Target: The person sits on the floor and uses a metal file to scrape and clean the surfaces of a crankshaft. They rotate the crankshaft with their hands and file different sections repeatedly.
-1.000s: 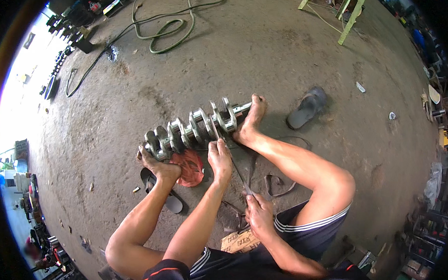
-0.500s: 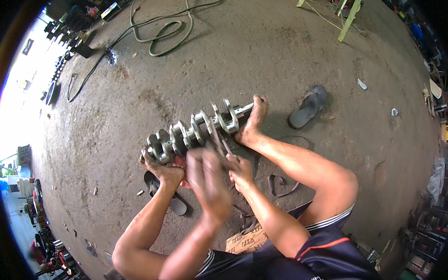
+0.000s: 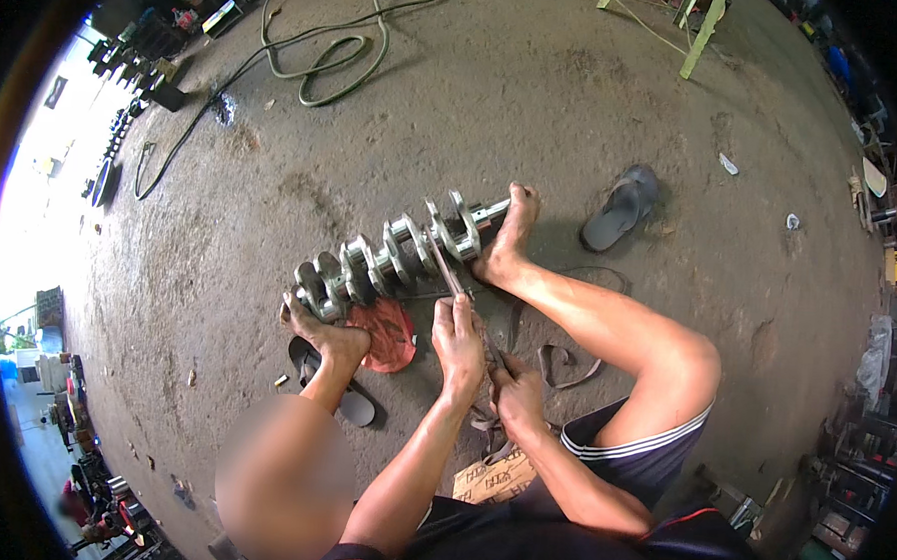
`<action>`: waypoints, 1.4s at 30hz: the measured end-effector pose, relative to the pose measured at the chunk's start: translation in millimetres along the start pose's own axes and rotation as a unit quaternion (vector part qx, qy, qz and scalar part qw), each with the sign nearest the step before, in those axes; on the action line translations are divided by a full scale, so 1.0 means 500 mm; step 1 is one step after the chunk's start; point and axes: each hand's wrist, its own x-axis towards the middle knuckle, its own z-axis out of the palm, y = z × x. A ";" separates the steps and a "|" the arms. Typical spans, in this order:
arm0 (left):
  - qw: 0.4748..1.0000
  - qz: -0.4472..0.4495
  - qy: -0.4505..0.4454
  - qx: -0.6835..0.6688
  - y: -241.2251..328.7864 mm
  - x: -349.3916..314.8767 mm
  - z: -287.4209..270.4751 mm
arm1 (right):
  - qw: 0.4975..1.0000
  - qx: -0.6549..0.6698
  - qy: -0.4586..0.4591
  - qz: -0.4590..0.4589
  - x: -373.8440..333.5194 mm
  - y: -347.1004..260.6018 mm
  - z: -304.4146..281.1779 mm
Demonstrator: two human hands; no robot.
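Note:
A shiny metal crankshaft lies slantwise on the floor, braced between my two bare feet. A narrow brownish strip runs from one of its journals, near the right end, back toward me. My left hand is closed around the strip a short way from the crankshaft. Nearer my body, my right hand grips another length of the strip, which passes beside the left hand. How the strip goes round the journal's underside is hidden.
A red cloth lies under the crankshaft's near side. One sandal is at the right, another by my left foot. A loose strap and cardboard are near my legs. A hose curls farther off.
My right hand has drawn back toward my body with the strip. My left hand, blurred before, has moved forward and right along it, uncovering the red cloth.

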 end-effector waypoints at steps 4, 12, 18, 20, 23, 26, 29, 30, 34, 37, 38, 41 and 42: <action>1.000 0.028 0.011 0.002 -0.027 0.063 0.011 | 0.998 0.055 -0.023 0.027 -0.059 -0.024 -0.030; 0.999 0.034 0.030 -0.016 -0.117 0.223 0.019 | 0.995 0.052 -0.048 0.066 -0.181 -0.041 -0.113; 0.985 0.168 0.023 -0.028 0.236 0.282 0.030 | 0.964 -0.261 -0.043 -0.008 -0.186 -0.086 -0.110; 0.977 0.205 -0.066 -0.001 0.325 0.185 0.023 | 0.947 -0.311 -0.055 -0.053 -0.051 -0.072 -0.029; 0.983 0.112 -0.069 -0.125 0.326 -0.021 0.009 | 0.983 -0.167 -0.029 -0.067 0.157 -0.012 0.097; 0.991 0.114 -0.062 -0.022 0.227 -0.138 0.002 | 0.984 -0.056 -0.080 -0.147 0.230 0.062 0.105; 0.995 0.067 -0.059 0.053 0.123 -0.130 -0.003 | 0.998 -0.009 -0.057 -0.008 0.193 0.089 0.071; 0.994 0.069 -0.042 0.067 0.098 -0.113 -0.004 | 0.996 0.069 -0.063 0.007 0.170 0.085 0.058; 0.996 -0.011 -0.015 0.087 0.054 -0.040 0.002 | 0.995 0.066 -0.065 -0.023 0.093 0.027 0.032; 1.000 0.005 -0.009 0.019 0.040 -0.011 0.009 | 0.991 -0.108 -0.016 -0.079 0.036 -0.010 -0.004; 0.996 0.048 0.003 0.073 0.034 -0.002 0.013 | 0.993 -0.102 -0.016 -0.054 0.012 -0.016 -0.014; 1.000 0.009 -0.008 0.025 0.006 0.043 0.021 | 0.981 -0.176 -0.032 -0.073 -0.027 -0.040 -0.041; 1.000 0.011 0.000 0.028 -0.010 0.061 0.022 | 0.982 -0.167 -0.030 -0.084 -0.042 -0.048 -0.049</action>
